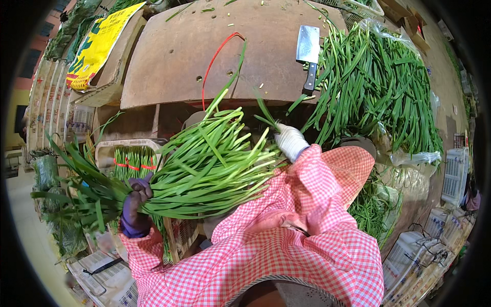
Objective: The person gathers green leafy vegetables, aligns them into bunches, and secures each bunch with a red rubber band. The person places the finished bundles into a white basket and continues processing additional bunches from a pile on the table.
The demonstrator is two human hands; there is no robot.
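A thick bunch of long green garlic chives point(204, 179) lies across my front, pale stem ends toward the right. My left hand point(137, 202), in a dark purple glove, is closed around its leafy part. A few loose green leaves point(266, 113) stick out from my right hand point(290, 141), which wears a white glove and is closed on them just right of the bunch's stem ends. Beyond the bunch, a thin red tie point(217, 53) arches up over the worn wooden tabletop point(174, 66), beside a single chive stalk.
A cleaver point(308, 46) with a black handle lies on the table's right side. Next to it is a big heap of chives point(373, 87) on clear plastic. Bundles with red ties point(134, 159) stand in a pale crate at left. A yellow printed sheet point(105, 43) covers a box.
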